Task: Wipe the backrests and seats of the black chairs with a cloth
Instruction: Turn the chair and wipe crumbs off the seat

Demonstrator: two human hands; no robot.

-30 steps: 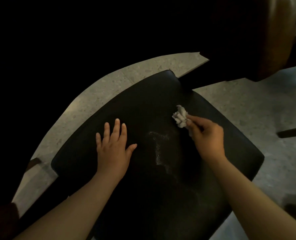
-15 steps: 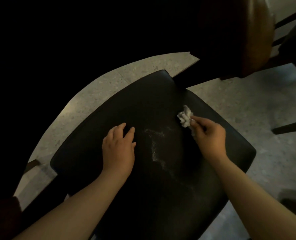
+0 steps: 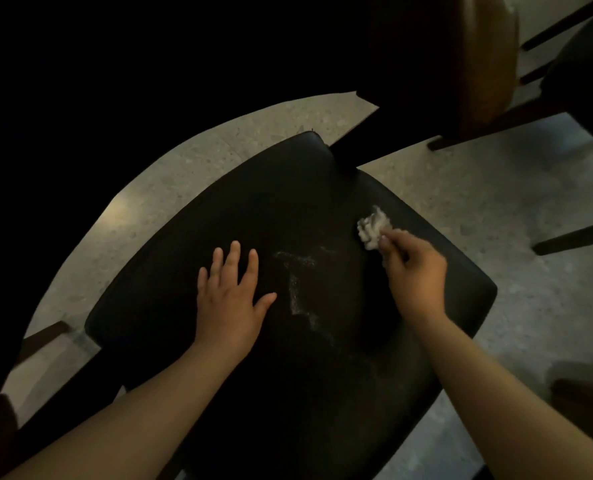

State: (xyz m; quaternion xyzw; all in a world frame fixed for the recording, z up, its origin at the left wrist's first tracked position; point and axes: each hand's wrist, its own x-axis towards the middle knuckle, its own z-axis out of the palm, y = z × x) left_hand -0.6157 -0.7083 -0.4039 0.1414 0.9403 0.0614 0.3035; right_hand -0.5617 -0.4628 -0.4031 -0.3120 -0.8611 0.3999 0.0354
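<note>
Terrazzo floor (image 3: 461,202), dusty-streaked black seat (image 3: 218,220); crumpled cloth (image 3: 371,230) is pinched by right hand (image 3: 416,271), left hand (image 3: 231,299) fingers (image 3: 234,254), curled before, got spread flat.

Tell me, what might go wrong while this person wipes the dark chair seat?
The right hand pinches only a small crumpled cloth near the far edge of the seat, so it may slip from its grip or cover little per stroke. The whitish smear lies between the hands, away from the cloth, and could get missed in this dim light. The left hand rests flat on the seat and might leave marks.
</note>
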